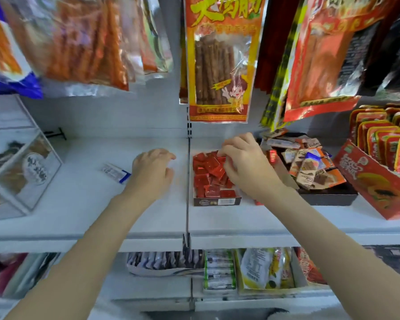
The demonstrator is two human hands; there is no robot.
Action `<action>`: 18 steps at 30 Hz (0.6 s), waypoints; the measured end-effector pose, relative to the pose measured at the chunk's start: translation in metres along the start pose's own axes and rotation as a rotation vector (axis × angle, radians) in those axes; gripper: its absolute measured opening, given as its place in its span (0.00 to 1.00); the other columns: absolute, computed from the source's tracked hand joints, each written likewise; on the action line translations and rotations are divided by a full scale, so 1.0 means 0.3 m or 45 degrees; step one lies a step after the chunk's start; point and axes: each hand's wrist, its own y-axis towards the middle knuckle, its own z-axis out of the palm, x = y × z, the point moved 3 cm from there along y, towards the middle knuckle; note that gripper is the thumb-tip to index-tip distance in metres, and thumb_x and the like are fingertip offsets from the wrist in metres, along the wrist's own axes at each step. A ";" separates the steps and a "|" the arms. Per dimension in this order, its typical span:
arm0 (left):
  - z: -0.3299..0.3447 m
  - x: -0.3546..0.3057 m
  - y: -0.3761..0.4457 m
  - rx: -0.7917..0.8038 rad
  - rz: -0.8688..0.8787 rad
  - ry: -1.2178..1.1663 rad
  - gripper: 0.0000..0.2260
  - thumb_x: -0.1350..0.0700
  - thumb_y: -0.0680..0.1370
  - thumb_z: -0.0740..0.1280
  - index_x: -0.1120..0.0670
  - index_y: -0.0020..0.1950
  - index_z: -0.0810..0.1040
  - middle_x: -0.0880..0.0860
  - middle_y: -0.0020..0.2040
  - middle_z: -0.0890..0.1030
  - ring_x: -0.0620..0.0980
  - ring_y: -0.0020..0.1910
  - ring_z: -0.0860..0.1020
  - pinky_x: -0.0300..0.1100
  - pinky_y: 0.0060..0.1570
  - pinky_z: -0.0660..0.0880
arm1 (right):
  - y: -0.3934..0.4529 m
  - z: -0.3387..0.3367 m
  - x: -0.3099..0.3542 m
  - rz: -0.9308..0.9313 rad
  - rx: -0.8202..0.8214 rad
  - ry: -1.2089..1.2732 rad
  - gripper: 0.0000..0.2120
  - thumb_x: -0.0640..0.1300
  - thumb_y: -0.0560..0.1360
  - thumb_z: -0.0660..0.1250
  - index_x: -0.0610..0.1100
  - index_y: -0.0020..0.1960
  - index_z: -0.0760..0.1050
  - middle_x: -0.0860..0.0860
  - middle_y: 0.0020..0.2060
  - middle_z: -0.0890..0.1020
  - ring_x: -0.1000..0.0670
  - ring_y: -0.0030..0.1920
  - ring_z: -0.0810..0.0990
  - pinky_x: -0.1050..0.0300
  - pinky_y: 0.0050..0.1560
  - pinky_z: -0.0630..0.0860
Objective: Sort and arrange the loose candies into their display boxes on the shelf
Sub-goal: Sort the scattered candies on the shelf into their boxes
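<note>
From here my right hand (243, 162) covers the far right corner of the red candy box (217, 200), and I can't tell whether its fingertips pinch a red candy (209, 168) or merely touch the pile. My left hand (153, 169) curls with its fingertips turned away — what lies under it is hidden. The hanging snack bags (217, 58) are cut off by the top edge, their print too blurred to read. The small white-and-blue packet (116, 173) is smeared — no label legible.
</note>
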 end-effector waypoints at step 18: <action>-0.127 0.082 -0.100 0.077 -0.245 -1.194 0.10 0.65 0.71 0.69 0.53 0.34 0.74 0.51 0.44 0.81 0.47 0.37 0.78 0.33 0.32 0.73 | 0.082 0.110 0.172 0.250 0.407 0.685 0.18 0.38 0.73 0.65 0.46 0.63 0.71 0.48 0.59 0.75 0.50 0.58 0.75 0.63 0.57 0.71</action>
